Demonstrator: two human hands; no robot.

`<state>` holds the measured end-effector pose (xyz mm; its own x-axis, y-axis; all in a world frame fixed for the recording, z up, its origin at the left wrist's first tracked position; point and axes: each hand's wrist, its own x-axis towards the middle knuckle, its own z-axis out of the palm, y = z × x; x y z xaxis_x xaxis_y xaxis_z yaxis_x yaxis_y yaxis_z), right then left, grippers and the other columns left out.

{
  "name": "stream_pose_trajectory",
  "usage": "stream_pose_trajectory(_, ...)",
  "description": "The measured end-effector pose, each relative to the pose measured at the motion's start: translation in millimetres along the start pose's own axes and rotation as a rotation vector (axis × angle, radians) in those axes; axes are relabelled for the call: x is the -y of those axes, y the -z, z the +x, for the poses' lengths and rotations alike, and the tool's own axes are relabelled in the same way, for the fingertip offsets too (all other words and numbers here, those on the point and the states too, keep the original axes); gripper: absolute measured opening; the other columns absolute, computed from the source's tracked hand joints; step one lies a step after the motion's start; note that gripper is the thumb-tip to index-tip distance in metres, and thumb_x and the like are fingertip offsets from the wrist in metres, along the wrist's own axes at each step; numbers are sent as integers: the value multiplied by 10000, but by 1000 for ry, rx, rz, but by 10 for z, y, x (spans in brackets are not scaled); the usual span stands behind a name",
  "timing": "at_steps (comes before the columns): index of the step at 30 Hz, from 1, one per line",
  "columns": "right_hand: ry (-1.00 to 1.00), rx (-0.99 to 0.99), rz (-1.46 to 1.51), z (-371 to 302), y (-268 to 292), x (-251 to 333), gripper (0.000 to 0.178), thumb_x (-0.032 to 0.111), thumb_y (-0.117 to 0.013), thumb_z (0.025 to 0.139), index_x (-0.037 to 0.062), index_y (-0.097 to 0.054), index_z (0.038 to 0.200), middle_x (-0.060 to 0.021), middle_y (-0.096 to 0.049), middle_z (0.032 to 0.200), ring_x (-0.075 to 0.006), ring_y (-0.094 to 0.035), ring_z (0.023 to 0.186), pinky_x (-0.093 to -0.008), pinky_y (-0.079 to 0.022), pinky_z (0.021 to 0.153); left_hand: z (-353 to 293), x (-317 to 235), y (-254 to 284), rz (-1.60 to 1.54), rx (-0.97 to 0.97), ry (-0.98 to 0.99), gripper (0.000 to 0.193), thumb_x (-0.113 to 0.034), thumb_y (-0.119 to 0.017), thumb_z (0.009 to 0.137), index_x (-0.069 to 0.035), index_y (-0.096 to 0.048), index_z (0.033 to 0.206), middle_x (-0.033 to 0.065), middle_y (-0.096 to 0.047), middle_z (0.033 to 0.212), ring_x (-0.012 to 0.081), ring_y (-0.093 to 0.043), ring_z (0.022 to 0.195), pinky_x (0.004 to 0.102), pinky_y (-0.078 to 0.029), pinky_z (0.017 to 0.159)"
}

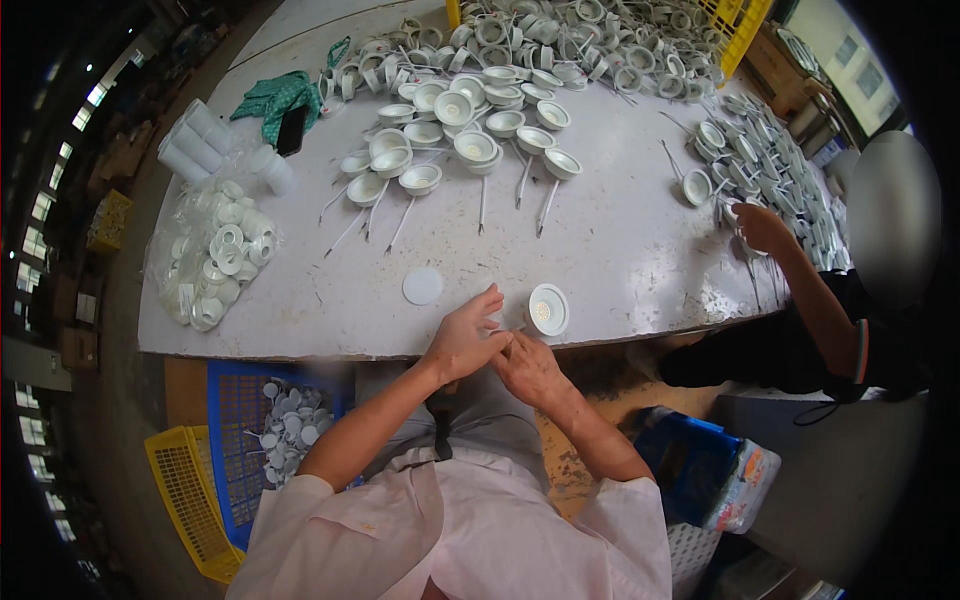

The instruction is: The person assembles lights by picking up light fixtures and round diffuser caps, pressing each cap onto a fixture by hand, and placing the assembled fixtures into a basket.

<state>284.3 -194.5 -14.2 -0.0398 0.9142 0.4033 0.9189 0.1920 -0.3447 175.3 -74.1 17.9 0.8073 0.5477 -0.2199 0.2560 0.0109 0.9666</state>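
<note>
Close together over the near edge of the desk [340,315], left hand [462,335] and right hand [528,368], meeting at thumb and fingertips. On the left, fingers reaching forward and parted; on the right, fingers bent and drawn in together. Cannot tell whether anything small or thin sits gripped where both meet. Just beyond the right hand, lying face up on the desk near its front edge, a round white lamp [547,310] with a yellowish centre. Forward of the left hand and a little to its left, a flat white disc [423,286], apart from the lamp. Farther back, a cluster of white lamps [475,148] with leads trailing toward the front, and behind them a dense heap of ring-shaped housings [495,55] beside a yellow crate [742,35]. Along the left side, a clear bag of white rings [228,258], white stacked cylinders [195,143], a green cloth [270,100] and a dark phone [290,130]. At the right, a co-worker's hand [766,230] touching the near part of another lamp pile [745,150]. Below the desk at the left, a blue basket [228,430] with small white discs [290,425] inside, next to a yellow basket [180,480].
</note>
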Motion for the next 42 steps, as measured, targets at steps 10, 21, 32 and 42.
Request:
stream_pose_trajectory(10,123,167,64,12,-22,197,137,156,-566,827,47,-634,876,-106,-610,835,-266,-624,746,-382,-511,649,234,23,-61,534,-41,-175,854,-198,-835,556,2,-461,1297,260,-252,1476,312,-385,1317,358,-387,1019)
stream_pose_trajectory(21,22,-85,292,310,319,448,148,97,-639,774,76,-661,918,-73,-622,836,-229,-615,725,-312,-518,676,-523,183,561,152,-395,-226,712,-85,-794,680,-13,-413,1278,154,-562,1198,249,-549,1149,355,-466,939)
stream_pose_trajectory(32,-451,158,-64,1240,-207,197,365,342,-694,767,70,-643,1005,-107,-595,1001,-272,-558,988,-381,-476,841,-1309,810,510,-59,-643,-148,714,-161,-798,708,10,-407,1280,150,-579,1151,214,-579,1076,320,-456,900)
stream_pose_trajectory(42,-516,172,65,1538,-265,217,330,318,-729,737,64,-637,927,-83,-616,917,-262,-592,897,-377,-476,788,-1342,539,701,-73,-708,-147,685,-141,-794,698,-4,-432,1263,129,-582,1157,204,-567,1087,326,-450,919)
